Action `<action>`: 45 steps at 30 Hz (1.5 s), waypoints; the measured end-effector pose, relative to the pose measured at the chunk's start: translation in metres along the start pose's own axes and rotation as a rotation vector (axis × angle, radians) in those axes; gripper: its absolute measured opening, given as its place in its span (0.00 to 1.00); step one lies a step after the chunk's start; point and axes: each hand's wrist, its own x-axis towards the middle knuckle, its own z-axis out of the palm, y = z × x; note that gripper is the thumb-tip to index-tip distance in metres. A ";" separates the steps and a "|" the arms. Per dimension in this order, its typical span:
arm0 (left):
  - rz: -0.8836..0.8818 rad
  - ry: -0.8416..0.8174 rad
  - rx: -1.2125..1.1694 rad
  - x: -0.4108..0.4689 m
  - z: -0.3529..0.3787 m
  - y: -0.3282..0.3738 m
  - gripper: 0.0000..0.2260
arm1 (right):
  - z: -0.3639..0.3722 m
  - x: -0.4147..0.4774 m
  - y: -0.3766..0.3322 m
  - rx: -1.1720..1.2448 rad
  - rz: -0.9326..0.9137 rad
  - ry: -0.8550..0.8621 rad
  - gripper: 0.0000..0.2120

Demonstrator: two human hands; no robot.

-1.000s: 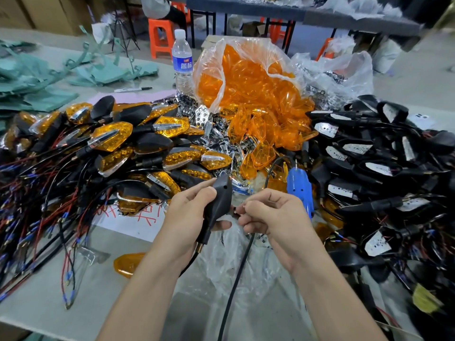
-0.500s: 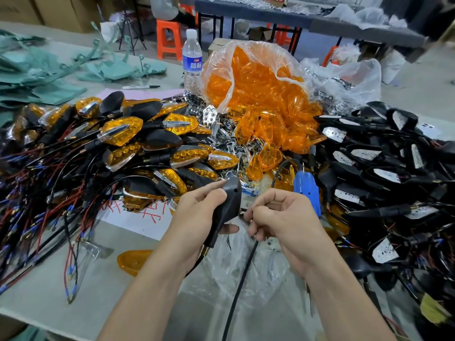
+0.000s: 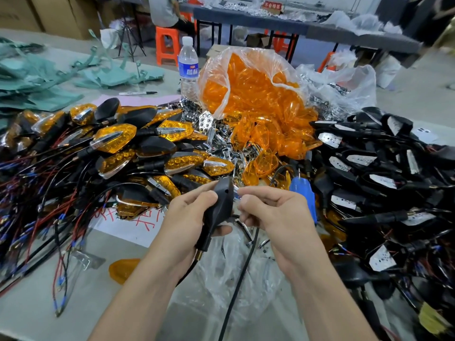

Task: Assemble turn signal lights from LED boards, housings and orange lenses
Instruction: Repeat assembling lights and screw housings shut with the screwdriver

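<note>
My left hand (image 3: 190, 217) grips a black housing (image 3: 220, 207) upright by its stem, back side toward me, a small hole near its tip. My right hand (image 3: 273, 212) sits just right of the housing with fingers curled; what it pinches is hidden. Finished lights with orange lenses (image 3: 115, 139) are heaped at the left. A clear bag of loose orange lenses (image 3: 258, 94) stands behind. Black housings with white LED boards (image 3: 364, 166) are piled at the right.
A blue-handled tool (image 3: 304, 195) lies just right of my right hand, its black cable (image 3: 242, 274) running toward me. Chrome trim pieces (image 3: 219, 141) lie in the middle. A water bottle (image 3: 188, 70) stands behind. One orange lens (image 3: 123, 269) lies near my left forearm.
The camera has tilted up a little. My hands hold the housing in nearly the same pose, my right hand's fingers slightly closer to its tip.
</note>
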 end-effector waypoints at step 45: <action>-0.088 0.005 -0.146 -0.011 0.005 0.008 0.11 | -0.032 0.014 -0.009 0.079 0.083 0.290 0.07</action>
